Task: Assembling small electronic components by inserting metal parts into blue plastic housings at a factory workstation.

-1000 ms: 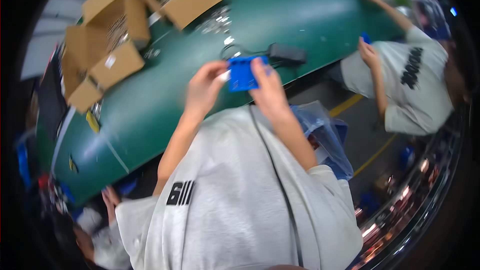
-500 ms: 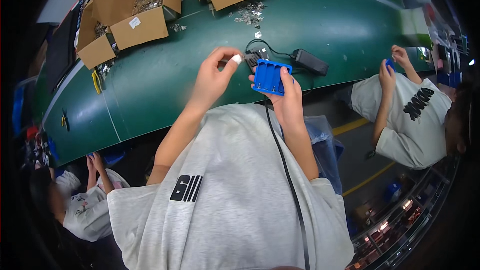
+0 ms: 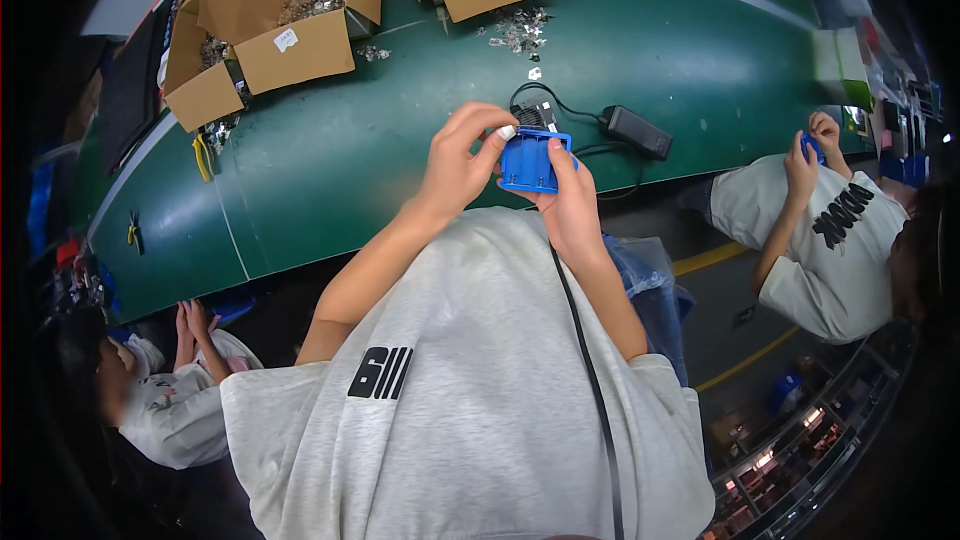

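Note:
A blue plastic battery holder (image 3: 530,164) with side-by-side slots and small metal springs along its near edge is gripped in my right hand (image 3: 572,198), thumb over its right side. My left hand (image 3: 465,162) is closed in a pinch at the holder's far left corner, with a white covering on its thumb tip. Whatever those fingertips hold is too small to make out. Just beyond the holder lies a dark, ribbed device (image 3: 535,112), partly hidden by it.
A black power adapter (image 3: 638,132) with a cable lies right of my hands. Cardboard boxes (image 3: 300,62) of small metal parts stand at the far left, loose metal pieces (image 3: 522,30) beside them. Yellow-handled pliers (image 3: 203,158) lie leftward. Co-workers sit at both sides.
My left hand has moved right, from beside the battery holder onto its far left corner. The right hand still holds the holder. The whole view has shifted slightly.

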The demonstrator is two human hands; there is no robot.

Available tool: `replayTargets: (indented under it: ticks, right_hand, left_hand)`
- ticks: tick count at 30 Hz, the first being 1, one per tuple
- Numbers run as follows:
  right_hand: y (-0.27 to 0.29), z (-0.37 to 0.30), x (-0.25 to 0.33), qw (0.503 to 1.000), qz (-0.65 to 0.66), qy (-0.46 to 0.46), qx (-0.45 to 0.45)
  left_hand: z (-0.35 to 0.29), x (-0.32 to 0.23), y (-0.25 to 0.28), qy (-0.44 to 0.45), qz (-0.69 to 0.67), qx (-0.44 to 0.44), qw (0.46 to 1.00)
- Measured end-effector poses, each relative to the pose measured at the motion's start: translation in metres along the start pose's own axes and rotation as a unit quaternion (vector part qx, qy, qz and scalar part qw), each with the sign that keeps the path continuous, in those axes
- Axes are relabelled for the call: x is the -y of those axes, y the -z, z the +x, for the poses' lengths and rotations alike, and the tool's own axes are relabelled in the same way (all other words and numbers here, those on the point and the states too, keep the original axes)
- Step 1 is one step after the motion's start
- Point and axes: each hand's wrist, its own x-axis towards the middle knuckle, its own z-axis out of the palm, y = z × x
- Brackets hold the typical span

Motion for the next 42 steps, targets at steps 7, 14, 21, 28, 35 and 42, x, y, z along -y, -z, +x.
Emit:
replayTargets:
  ticks: [7, 14, 21, 28, 35, 42]
  right_hand:
    - [0.0, 0.004, -0.004, 0.999, 0.009, 0.001, -0.034]
    - [0.001, 0.002, -0.007, 0.999, 0.014, 0.016, -0.034]
    - [0.015, 0.01, -0.028, 0.986, -0.088, 0.105, -0.093]
    - [0.017, 0.007, -0.034, 0.923, -0.327, 0.143, -0.144]
    - [0.018, 0.018, -0.044, 0.923, -0.333, 0.145, -0.128]
    - [0.027, 0.032, -0.042, 0.999, -0.028, -0.041, -0.006]
  left_hand:
    - [-0.001, 0.003, -0.004, -0.025, 0.03, 0.006, 0.999]
    - [-0.003, 0.001, -0.003, -0.06, 0.108, 0.019, 0.992]
    - [-0.003, -0.004, -0.004, 0.078, 0.019, 0.073, 0.994]
    - [-0.009, 0.022, 0.003, 0.237, -0.142, 0.147, 0.95]
    - [-0.021, 0.049, -0.003, 0.214, -0.106, 0.123, 0.963]
    - [0.036, 0.145, 0.068, 0.087, 0.132, -0.166, 0.973]
